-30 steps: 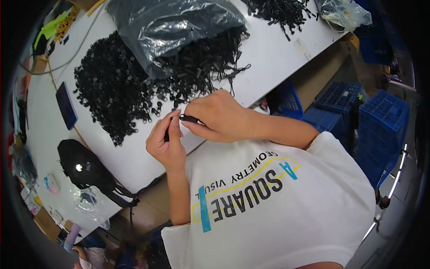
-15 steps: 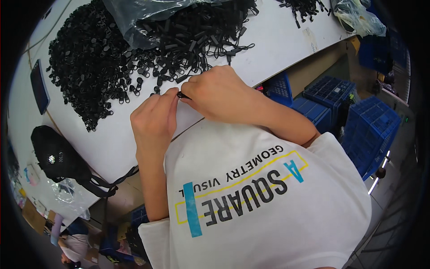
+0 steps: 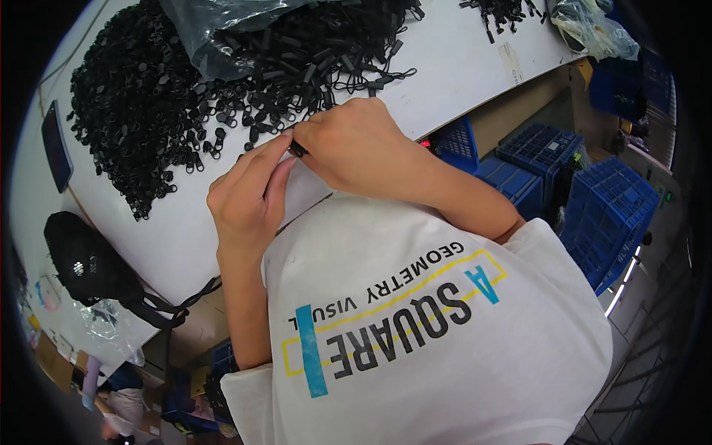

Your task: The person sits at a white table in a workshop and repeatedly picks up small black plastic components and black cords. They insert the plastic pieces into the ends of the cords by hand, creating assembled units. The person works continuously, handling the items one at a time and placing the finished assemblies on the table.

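Note:
My left hand (image 3: 243, 194) and my right hand (image 3: 354, 147) meet over the front edge of the white table (image 3: 215, 245). Between their fingertips is a small black zipper part (image 3: 298, 150), mostly covered by fingers. The left index finger and thumb close in on it from the left, while the right fingers curl round it from the other side. Just beyond my hands spreads a heap of black cord zipper pulls (image 3: 326, 61). To its left lies a large pile of black zipper sliders (image 3: 133, 96), with a few loose sliders (image 3: 219, 141) near my left fingers.
A clear plastic bag (image 3: 211, 41) partly covers the heaps. On the left lie a phone (image 3: 56, 147) and a black mesh-sided bag (image 3: 93, 259) with a strap. Blue crates (image 3: 608, 219) stand at the right, below the table. A smaller group of pulls (image 3: 500, 15) sits far right.
The left index finger has straightened somewhat and its thumb has dropped away from it, opening a gap. Both hands have shifted slightly left in the picture, as has the whole scene.

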Available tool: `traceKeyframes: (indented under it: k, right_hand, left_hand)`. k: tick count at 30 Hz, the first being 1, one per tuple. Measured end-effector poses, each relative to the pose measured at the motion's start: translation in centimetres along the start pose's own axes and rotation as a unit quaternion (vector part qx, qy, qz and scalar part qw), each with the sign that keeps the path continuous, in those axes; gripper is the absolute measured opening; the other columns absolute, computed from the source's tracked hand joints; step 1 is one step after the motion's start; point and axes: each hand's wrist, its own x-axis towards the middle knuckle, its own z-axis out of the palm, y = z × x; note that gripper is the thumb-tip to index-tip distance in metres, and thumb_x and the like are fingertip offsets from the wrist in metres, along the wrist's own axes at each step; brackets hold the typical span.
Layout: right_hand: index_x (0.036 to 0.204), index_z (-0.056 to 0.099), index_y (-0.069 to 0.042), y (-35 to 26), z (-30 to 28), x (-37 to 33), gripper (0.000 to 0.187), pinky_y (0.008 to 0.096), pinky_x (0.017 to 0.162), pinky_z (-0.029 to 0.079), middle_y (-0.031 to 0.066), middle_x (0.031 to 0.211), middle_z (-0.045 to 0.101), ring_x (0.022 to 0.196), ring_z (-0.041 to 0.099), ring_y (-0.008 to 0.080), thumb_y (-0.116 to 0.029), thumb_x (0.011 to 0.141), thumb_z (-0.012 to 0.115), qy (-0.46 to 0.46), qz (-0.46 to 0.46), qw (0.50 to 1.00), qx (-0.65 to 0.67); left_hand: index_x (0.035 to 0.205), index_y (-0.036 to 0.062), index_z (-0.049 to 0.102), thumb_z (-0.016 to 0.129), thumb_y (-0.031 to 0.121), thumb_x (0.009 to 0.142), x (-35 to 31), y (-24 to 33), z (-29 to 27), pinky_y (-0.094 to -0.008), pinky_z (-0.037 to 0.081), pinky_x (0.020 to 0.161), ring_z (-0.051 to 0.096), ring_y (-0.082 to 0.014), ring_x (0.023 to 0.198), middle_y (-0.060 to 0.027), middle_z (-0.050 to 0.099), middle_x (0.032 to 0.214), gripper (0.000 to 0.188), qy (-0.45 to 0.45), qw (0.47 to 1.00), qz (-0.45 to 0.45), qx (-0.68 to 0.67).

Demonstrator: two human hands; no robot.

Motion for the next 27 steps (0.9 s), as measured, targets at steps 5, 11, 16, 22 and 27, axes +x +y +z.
traceKeyframes:
  k: [5, 11, 16, 22, 27]
  right_hand:
    - [0.075, 0.065, -0.006, -0.2, 0.0, 0.3, 0.009, 0.0400, 0.047, 0.048, 0.0131, 0.065, 0.064, 0.056, 0.064, 0.0303, -0.012, 0.070, 0.061, -0.005, 0.009, 1.000, -0.004]
    - [0.073, 0.060, -0.004, -0.2, 0.0, -0.3, 0.015, 0.0380, 0.048, 0.046, 0.0071, 0.066, 0.061, 0.056, 0.060, 0.0279, -0.017, 0.074, 0.067, 0.013, 0.002, 1.000, 0.002]
    - [0.073, 0.060, -0.005, -0.5, -0.3, 0.1, 0.015, 0.0372, 0.048, 0.045, 0.0065, 0.066, 0.061, 0.057, 0.061, 0.0258, -0.018, 0.074, 0.067, -0.012, -0.008, 1.000, 0.007]
    - [0.068, 0.059, -0.008, -1.1, -1.0, 0.0, 0.017, 0.0358, 0.045, 0.044, 0.0033, 0.061, 0.056, 0.054, 0.060, 0.0226, -0.021, 0.070, 0.070, 0.037, -0.033, 0.999, 0.019]
    - [0.066, 0.058, -0.010, -1.7, -1.1, 0.1, 0.019, 0.0341, 0.043, 0.043, -0.0001, 0.059, 0.054, 0.053, 0.059, 0.0187, -0.023, 0.064, 0.072, 0.035, -0.048, 0.998, 0.031]
  left_hand:
    - [0.093, -0.0006, 0.066, 0.068, -0.008, 0.072, 0.5, -0.2, 0.2, -0.0269, 0.052, 0.059, 0.067, -0.0215, 0.070, -0.0105, 0.069, 0.087, 0.023, 0.023, 0.997, 0.047, 0.065]
    - [0.091, -0.0002, 0.064, 0.067, -0.006, 0.072, 1.2, 0.6, -0.8, -0.0284, 0.049, 0.051, 0.062, -0.0220, 0.058, -0.0087, 0.067, 0.082, 0.020, -0.045, 0.991, 0.069, 0.109]
    - [0.092, 0.0010, 0.063, 0.065, -0.006, 0.076, 0.7, 1.0, -1.7, -0.0309, 0.049, 0.056, 0.063, -0.0246, 0.063, -0.0104, 0.065, 0.078, 0.018, -0.030, 0.990, 0.020, 0.137]
    - [0.090, -0.0051, 0.056, 0.055, -0.009, 0.080, -1.2, 0.3, -0.4, -0.0215, 0.032, 0.045, 0.043, -0.0084, 0.050, -0.0054, 0.051, 0.066, 0.010, 0.067, 0.947, -0.130, -0.285]
    - [0.091, -0.0032, 0.051, 0.059, -0.005, 0.080, -2.6, 2.3, 0.8, -0.0176, 0.029, 0.048, 0.036, -0.0034, 0.052, -0.0010, 0.048, 0.068, 0.014, 0.119, 0.745, -0.271, -0.598]
